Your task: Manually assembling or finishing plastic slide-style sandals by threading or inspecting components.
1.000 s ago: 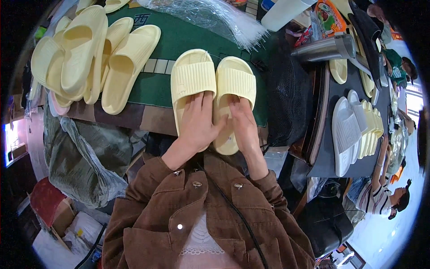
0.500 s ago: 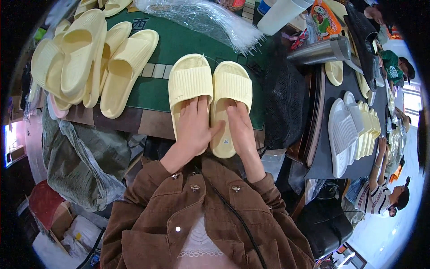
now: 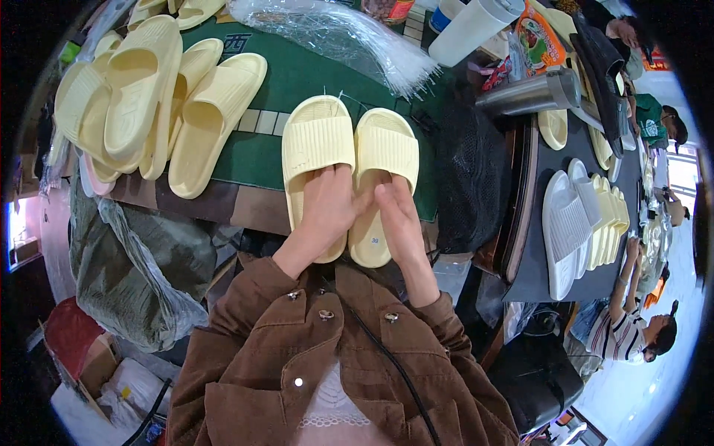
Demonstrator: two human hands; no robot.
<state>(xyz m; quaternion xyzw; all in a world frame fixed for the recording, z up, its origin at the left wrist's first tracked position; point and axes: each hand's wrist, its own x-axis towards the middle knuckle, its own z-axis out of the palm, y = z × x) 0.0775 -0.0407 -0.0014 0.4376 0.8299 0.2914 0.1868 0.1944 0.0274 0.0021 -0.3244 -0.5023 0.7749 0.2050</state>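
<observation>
Two pale yellow slide slippers lie side by side, toes away from me, their heels past the table's near edge. Fingers of my left hand (image 3: 323, 212) reach under the ribbed strap of the left slipper (image 3: 318, 145), and its thumb stretches toward the other slipper. My right hand (image 3: 401, 223) is tucked inside the right slipper (image 3: 387, 145), at the opening of its strap. Both hands' fingertips are hidden under the straps. The thumbs come close together over the right slipper. A thin clear strand (image 3: 341, 94) sticks up between the toes.
More yellow slippers (image 3: 216, 123) pile up at the left on the green mat (image 3: 297, 70). Clear plastic strands (image 3: 349, 37) lie behind. At the right are a steel flask (image 3: 532, 93), black mesh (image 3: 472, 163) and a side table with white slippers (image 3: 561, 230). Other people are beyond.
My left thumb has moved up, closer to my right hand, whose fingers are drawn in nearer to it. The slippers sit slightly lower in the view, which has itself shifted a little.
</observation>
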